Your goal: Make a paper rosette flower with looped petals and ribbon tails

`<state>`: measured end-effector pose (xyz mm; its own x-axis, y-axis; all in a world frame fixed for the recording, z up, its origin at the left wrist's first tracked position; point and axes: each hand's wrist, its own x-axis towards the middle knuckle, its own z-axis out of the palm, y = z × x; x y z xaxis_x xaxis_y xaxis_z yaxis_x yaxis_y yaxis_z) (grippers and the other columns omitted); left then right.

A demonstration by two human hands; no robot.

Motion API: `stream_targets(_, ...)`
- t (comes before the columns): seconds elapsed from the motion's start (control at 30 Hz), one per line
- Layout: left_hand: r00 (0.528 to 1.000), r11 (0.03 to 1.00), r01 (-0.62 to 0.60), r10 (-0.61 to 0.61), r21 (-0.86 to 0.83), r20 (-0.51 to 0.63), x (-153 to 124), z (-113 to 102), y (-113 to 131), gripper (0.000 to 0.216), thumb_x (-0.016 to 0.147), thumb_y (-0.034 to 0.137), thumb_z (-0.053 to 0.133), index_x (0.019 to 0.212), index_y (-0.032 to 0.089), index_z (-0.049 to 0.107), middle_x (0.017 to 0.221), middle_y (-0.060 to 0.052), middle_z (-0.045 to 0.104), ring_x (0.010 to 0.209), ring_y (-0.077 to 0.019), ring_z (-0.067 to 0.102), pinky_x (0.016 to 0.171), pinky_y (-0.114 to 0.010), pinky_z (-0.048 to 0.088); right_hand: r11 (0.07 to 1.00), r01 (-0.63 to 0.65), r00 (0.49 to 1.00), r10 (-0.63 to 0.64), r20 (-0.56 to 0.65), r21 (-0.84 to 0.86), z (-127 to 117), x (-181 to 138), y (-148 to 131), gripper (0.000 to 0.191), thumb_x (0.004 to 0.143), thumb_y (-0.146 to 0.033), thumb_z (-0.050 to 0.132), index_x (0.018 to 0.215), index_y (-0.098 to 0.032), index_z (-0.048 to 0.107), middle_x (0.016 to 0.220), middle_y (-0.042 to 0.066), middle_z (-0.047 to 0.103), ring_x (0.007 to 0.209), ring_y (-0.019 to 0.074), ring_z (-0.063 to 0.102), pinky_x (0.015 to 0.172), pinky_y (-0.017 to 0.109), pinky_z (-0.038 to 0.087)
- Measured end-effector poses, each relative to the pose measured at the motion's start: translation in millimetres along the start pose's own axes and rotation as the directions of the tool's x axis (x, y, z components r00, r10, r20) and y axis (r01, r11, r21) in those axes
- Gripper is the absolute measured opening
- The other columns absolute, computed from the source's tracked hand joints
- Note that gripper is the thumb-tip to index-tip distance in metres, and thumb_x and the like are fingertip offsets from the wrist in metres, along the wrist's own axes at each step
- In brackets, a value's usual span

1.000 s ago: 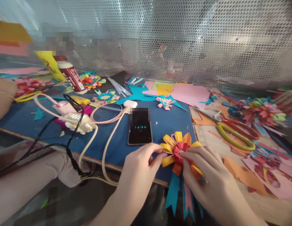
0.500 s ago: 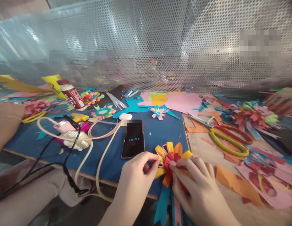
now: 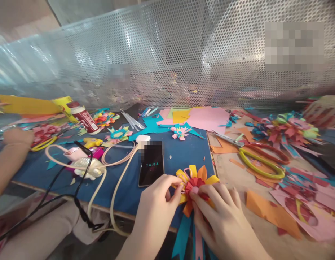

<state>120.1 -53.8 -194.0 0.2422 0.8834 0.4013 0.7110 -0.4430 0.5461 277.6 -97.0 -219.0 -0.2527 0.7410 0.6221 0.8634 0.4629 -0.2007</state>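
A paper flower (image 3: 193, 183) with a red fringed middle, a pink centre and yellow and orange loop petals is between my hands at the table's front edge. Teal and pink paper tails (image 3: 182, 234) hang below it. My left hand (image 3: 158, 204) pinches a petal on the flower's left side between thumb and fingertips. My right hand (image 3: 224, 213) is closed on the flower from the right, its index fingertip against the pink centre and its thumb lower down. The fingers hide the flower's lower right part.
A phone (image 3: 151, 166) lies behind my left hand. Yellow-and-red-handled scissors (image 3: 260, 164) rest among paper scraps at right. Cables, a yellow glue gun (image 3: 92, 141) and a coffee bottle (image 3: 83, 119) are at left, beside a co-worker's arm (image 3: 10, 159). A perforated metal screen (image 3: 156, 61) stands behind.
The view has shifted slightly. Both hands keep almost the same hold on the flower. At far left, the yellow sheet sits differently, with another person's fingers now visible at its edge.
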Motion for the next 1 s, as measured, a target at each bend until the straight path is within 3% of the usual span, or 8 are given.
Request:
stream_targets(0.27,1.0,0.999,0.017,-0.016,-0.029,0.016,-3,-2,-1,0.011,0.08,0.018,0.055,0.086,0.022,0.062,0.077,0.002,0.064,0.048,-0.0075,0.049,0.05,-0.018,0.042,1.0,-0.019,1.0,0.019,-0.011,0.003,1,-3,0,0.025,0.087,-0.018,0.042,0.094,-0.017,0.066,0.084,0.008,0.06,0.079,0.0241,0.047,0.071,0.039,0.036)
stream_targets(0.43,0.996,0.996,0.086,-0.086,-0.008,0.002,-9,-15,-5,0.011,0.084,0.023,0.052,0.087,0.023,0.063,0.072,0.003,0.062,0.049,-0.0077,0.049,0.05,-0.018,0.04,1.0,-0.015,0.997,0.017,-0.072,0.025,2,1,-1,0.027,0.087,-0.017,0.04,0.092,-0.017,0.067,0.081,0.008,0.06,0.077,0.024,0.048,0.068,0.038,0.035)
stream_targets(0.57,0.992,0.991,0.117,-0.12,0.064,0.036,-9,-20,-9,0.014,0.083,0.028,0.053,0.074,0.021,0.061,0.062,0.004,0.057,0.046,-0.0085,0.046,0.047,-0.019,0.037,1.0,0.0,0.997,0.003,-0.077,0.029,3,1,-1,0.027,0.087,-0.016,0.04,0.094,-0.017,0.067,0.082,0.008,0.06,0.077,0.0239,0.048,0.069,0.038,0.034)
stream_targets(0.73,0.982,0.985,0.143,-0.153,0.094,0.114,-5,-18,-4,0.013,0.081,0.026,0.054,0.071,0.023,0.063,0.066,0.004,0.061,0.048,-0.0089,0.046,0.05,-0.02,0.037,1.0,-0.016,0.997,0.018,-0.075,0.023,4,-1,0,0.026,0.086,-0.016,0.041,0.093,-0.018,0.066,0.084,0.007,0.062,0.078,0.0235,0.048,0.072,0.039,0.034)
stream_targets(1.0,0.975,0.978,0.171,-0.185,0.116,0.121,-1,-14,1,0.01,0.077,0.023,0.057,0.071,0.022,0.065,0.052,0.006,0.053,0.044,-0.0083,0.044,0.048,-0.019,0.035,1.0,-0.012,0.996,0.011,-0.088,-0.012,8,-2,0,0.027,0.085,-0.016,0.041,0.093,-0.018,0.066,0.085,0.008,0.062,0.079,0.0238,0.047,0.071,0.038,0.033)
